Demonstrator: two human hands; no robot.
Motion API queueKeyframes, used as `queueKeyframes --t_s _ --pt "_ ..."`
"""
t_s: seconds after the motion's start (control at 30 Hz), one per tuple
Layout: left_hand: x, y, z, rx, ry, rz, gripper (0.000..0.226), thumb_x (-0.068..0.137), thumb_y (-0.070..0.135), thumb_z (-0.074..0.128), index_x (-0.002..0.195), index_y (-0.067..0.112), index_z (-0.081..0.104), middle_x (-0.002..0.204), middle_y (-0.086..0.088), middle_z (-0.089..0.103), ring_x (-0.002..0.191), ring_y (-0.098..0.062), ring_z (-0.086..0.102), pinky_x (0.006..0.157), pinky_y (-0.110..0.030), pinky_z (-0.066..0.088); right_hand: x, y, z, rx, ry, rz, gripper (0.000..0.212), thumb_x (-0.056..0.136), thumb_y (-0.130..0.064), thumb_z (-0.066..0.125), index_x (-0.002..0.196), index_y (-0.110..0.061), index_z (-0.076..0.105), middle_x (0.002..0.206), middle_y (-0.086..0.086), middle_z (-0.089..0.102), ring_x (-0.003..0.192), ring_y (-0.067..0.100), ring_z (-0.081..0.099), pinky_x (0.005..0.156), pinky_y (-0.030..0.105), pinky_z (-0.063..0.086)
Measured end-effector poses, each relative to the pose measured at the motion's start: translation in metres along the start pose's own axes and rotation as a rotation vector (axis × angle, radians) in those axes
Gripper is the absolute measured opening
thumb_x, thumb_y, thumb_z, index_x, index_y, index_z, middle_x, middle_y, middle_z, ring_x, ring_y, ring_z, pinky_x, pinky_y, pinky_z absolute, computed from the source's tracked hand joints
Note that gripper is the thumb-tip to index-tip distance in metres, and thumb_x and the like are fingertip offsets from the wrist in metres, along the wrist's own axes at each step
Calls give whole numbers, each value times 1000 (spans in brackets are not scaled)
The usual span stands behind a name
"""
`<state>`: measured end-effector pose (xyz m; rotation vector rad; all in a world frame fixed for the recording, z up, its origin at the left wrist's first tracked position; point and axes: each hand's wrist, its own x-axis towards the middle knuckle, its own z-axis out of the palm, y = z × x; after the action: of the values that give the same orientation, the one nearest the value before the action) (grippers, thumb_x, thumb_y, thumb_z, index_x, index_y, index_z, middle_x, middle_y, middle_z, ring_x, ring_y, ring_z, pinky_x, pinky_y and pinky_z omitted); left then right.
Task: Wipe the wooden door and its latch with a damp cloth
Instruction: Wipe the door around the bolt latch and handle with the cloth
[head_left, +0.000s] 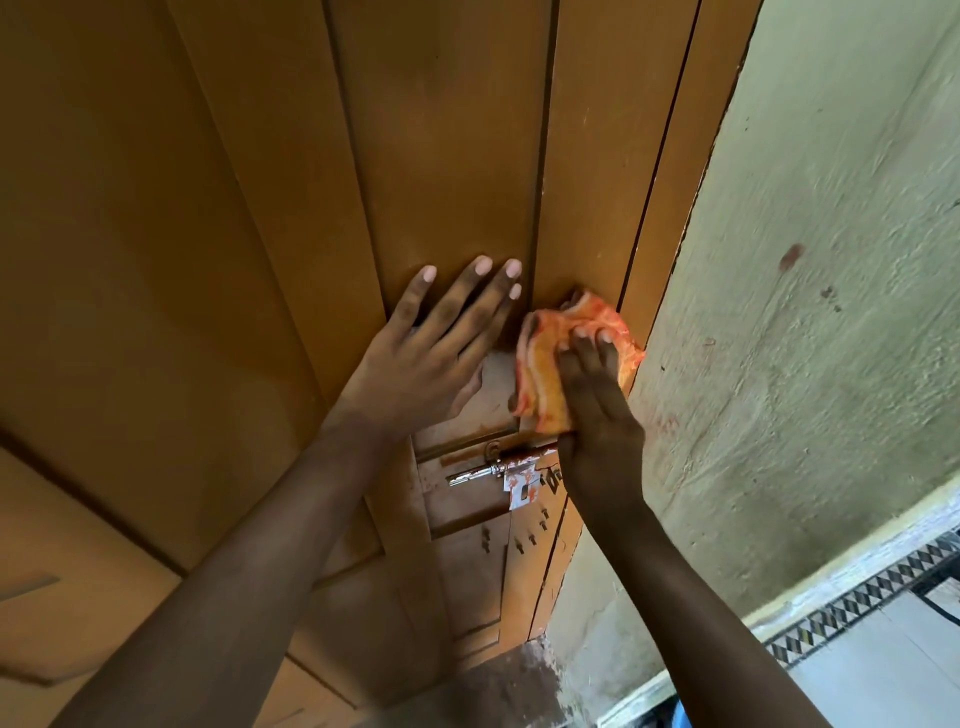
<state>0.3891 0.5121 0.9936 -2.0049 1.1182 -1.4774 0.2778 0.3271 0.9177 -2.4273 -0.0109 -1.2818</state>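
The brown wooden door (447, 156) fills the left and middle of the view, seen from close up. My left hand (431, 353) lies flat on it with fingers spread, holding nothing. Just to its right, my right hand (597, 415) presses a crumpled orange-and-white cloth (550, 358) against the door's right stile, near the frame edge. The metal sliding latch (504, 470), flecked with orange paint, sits directly below the cloth, partly hidden by my right wrist.
A rough pale green wall (810, 312) borders the door frame on the right. Several small hooks or screws (519, 540) stick out of the door below the latch. A patterned tile border (857, 603) and light floor lie at the lower right.
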Motion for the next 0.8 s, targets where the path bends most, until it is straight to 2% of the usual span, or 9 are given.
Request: queueKeyframes --t_s 0.13,0.3,0.37,0.43,0.5,0.57,0.67,0.7,0.8 --pt "0 1 0 6 9 -4 71 109 41 35 169 7 19 175 -13 17 160 -31 22 125 -54 19 -12 20 -13 -131 -143 -270 48 112 -28 31 144 -1 53 152 20 49 147 42 33 73 41 65" --pt "1 0 0 -1 3 -3 72 109 42 36 169 6 19 175 -14 15 160 -32 20 125 -55 18 13 25 -16 -37 -27 24 55 95 -10 63 148 -6 48 155 18 47 142 45 44 84 49 63" --pt "0 0 -1 4 -1 0 72 109 43 35 169 6 19 175 -14 15 160 -32 21 125 -55 19 14 20 -10 -13 -34 6 64 92 -4 69 151 -8 44 159 17 41 148 44 35 89 50 62" --pt "1 -1 -2 1 -1 2 71 109 42 35 169 6 20 175 -14 16 160 -32 22 125 -55 20 -2 19 -3 0 -52 -54 60 96 -10 65 152 -7 41 162 18 35 152 43 27 96 50 58" --pt "1 0 -2 0 5 -2 71 109 41 34 169 6 20 175 -14 17 160 -32 22 125 -55 21 -28 17 1 12 -16 -12 50 101 -16 54 149 -6 46 159 22 40 138 45 49 86 44 63" --pt "1 0 -2 8 3 -2 71 109 41 34 169 6 18 175 -14 16 160 -32 22 125 -55 22 -50 9 6 90 41 198 46 99 -14 52 144 -6 53 144 22 58 94 30 74 62 34 62" --pt "1 1 -3 6 -1 3 71 109 41 33 169 5 17 175 -15 15 160 -33 21 125 -56 22 -47 -14 13 346 141 741 45 91 -1 48 130 -9 69 87 5 74 65 -2 57 61 27 46" --pt "1 1 -3 5 -1 1 71 109 40 33 169 6 17 175 -14 15 160 -32 21 125 -56 21 -39 -20 13 396 199 849 48 86 3 46 123 -10 73 78 0 71 63 -2 56 63 25 45" --pt "0 1 -4 4 2 -7 72 109 41 34 169 6 17 175 -14 15 160 -32 22 125 -55 21 -15 -40 8 528 357 988 43 80 1 48 105 -15 79 85 -1 77 78 7 68 77 28 54"
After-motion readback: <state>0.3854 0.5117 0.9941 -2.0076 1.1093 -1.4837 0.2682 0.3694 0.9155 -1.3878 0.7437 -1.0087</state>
